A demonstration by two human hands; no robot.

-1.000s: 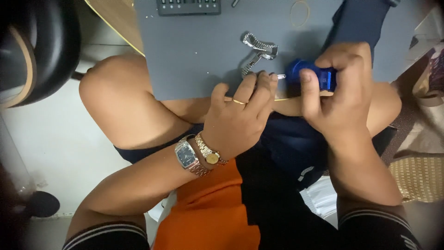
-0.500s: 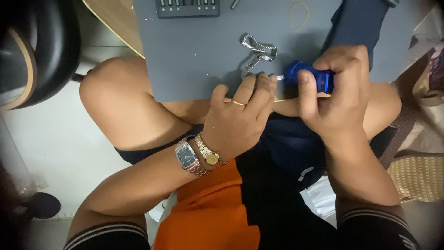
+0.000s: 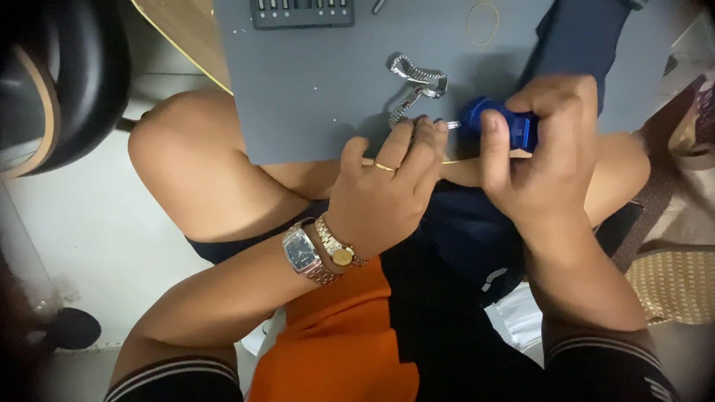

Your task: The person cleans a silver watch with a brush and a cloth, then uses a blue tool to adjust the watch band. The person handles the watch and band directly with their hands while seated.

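Head camera looks down on a grey work mat (image 3: 313, 97) lying over the bench, and everything sits relative to that mat. Right hand (image 3: 547, 160) is wrapped tight around one blue-handled screwdriver (image 3: 497, 126) at the mat's near edge, its grip pressed together about the handle, the short metal tip pointing left. Left hand (image 3: 387, 197) rests at the same near edge, its fingertips (image 3: 417, 130) pinched together on the near end of one silver metal watch band (image 3: 415, 85), right where the screwdriver tip meets it; the rest of the band curls away toward the mat's middle. That hand carries one gold ring (image 3: 385, 167), and its wrist wears two wristwatches side by side, one silver with a dark square face (image 3: 302, 254) and one gold with a round face (image 3: 339, 251). At the mat's far edge lies one dark bit holder (image 3: 302, 13) with a row of bits, and to the right of it one thin rubber band (image 3: 484, 13). No packages or signs show clearly enough to describe.
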